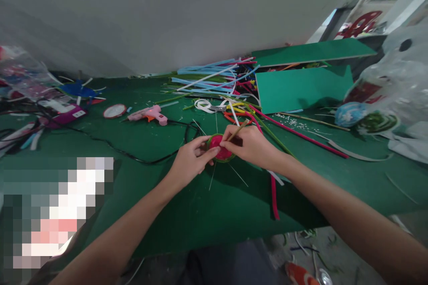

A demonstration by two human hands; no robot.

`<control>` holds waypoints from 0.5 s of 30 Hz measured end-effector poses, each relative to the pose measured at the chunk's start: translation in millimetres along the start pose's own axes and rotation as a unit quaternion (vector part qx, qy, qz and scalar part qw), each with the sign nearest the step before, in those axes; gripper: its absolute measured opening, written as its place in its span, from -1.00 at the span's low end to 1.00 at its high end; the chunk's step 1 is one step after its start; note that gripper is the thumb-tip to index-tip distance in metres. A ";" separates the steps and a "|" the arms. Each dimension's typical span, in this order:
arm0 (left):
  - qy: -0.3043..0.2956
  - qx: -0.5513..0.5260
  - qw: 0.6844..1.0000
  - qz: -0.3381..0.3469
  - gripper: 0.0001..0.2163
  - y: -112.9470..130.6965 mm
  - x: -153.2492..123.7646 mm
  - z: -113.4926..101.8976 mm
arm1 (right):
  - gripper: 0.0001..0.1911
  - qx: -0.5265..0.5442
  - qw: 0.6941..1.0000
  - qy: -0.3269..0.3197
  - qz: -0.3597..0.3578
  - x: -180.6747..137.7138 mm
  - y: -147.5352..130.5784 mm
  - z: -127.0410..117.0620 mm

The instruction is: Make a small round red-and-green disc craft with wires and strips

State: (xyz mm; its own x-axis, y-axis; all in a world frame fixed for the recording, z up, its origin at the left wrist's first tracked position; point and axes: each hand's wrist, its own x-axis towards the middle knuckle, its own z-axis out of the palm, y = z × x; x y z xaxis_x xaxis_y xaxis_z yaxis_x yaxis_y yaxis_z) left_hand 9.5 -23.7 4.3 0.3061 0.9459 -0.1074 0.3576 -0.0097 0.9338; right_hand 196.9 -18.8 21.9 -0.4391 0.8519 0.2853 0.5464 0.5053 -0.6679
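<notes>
My left hand (195, 160) grips the left edge of a small round red piece with a green rim (221, 146), thumb on its face. Thin pale strands (239, 175) stick out around it. Over the red face, my right hand (245, 142) pinches a thin brown stick (240, 130), its lower end hidden by the fingers. Just beyond the hands lie scissors with a grey blade (218, 108), a coil of white strip (202, 105) and red and green fuzzy stems (301, 134). A pink glue gun (149, 115) rests on the table to the left.
Bundled blue and green stems (203, 75) lie at the back, beside green boards (304, 89). A black cord (133, 158) crosses the table's left side. Plastic bags (401, 84) stand at right, near scattered white beads (290, 121). A white round lid (114, 111) sits left.
</notes>
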 end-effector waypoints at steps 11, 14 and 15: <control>-0.050 -0.077 0.995 -0.046 -0.52 8.0 0.7 -14.3 | -0.79 -0.011 0.996 0.076 0.052 4.6 -1.7 -9.4; 0.014 -0.118 0.991 -0.065 -0.67 6.4 4.2 -13.7 | -0.72 -0.018 0.996 0.073 0.056 4.7 -1.6 -9.1; 0.021 -0.131 0.989 -0.068 -0.69 6.4 4.7 -13.4 | -0.72 -0.017 0.996 0.067 0.053 4.5 -1.5 -8.4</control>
State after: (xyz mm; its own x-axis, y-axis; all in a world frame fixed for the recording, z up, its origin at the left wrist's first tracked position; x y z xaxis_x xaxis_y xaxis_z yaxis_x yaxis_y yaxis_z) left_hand 1.4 -14.9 14.3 0.2322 0.9456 -0.2280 0.1510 0.1966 0.9688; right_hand 200.1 -14.5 30.0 -0.2805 0.9102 0.3047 0.6094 0.4141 -0.6761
